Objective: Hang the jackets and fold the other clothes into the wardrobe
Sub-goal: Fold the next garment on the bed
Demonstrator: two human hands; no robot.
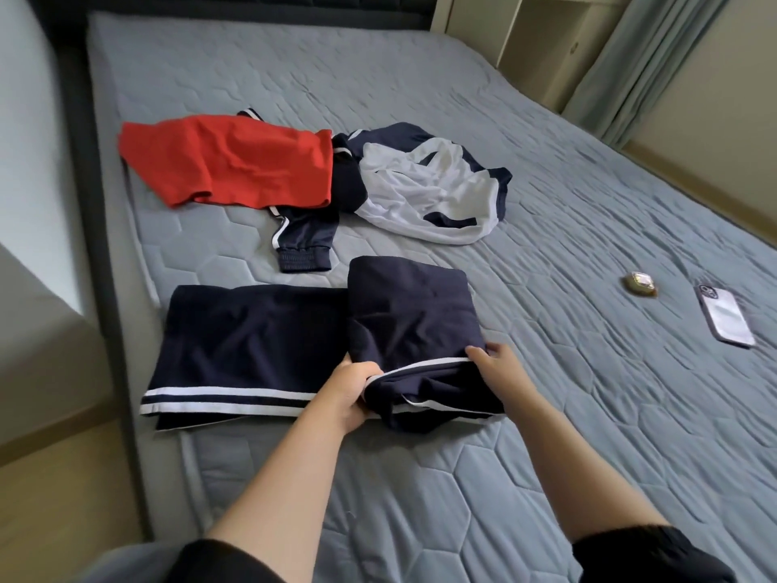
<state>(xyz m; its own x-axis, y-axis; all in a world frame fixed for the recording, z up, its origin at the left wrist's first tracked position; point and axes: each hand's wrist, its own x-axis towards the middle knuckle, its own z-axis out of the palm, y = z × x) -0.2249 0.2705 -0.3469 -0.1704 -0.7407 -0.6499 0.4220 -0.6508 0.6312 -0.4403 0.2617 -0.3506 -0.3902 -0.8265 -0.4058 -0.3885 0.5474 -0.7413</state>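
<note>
Navy trousers with white side stripes [252, 351] lie on the grey bed [546, 414], and their right part is folded over into a thick wad. My left hand [353, 393] grips the wad's near left edge. My right hand [500, 368] holds its near right edge, thumb on top. Farther up the bed lie a red garment [235, 162] and a crumpled navy and white jacket [433, 191]. A navy cuffed sleeve with white stripes [302, 241] sticks out from under the red garment.
A phone [725, 317] in a pale case and a small gold-coloured case [639, 284] lie on the bed's right side. Cream furniture [542, 31] and a curtain [647, 61] stand at the far right. A dark bed frame [105, 288] runs along the left.
</note>
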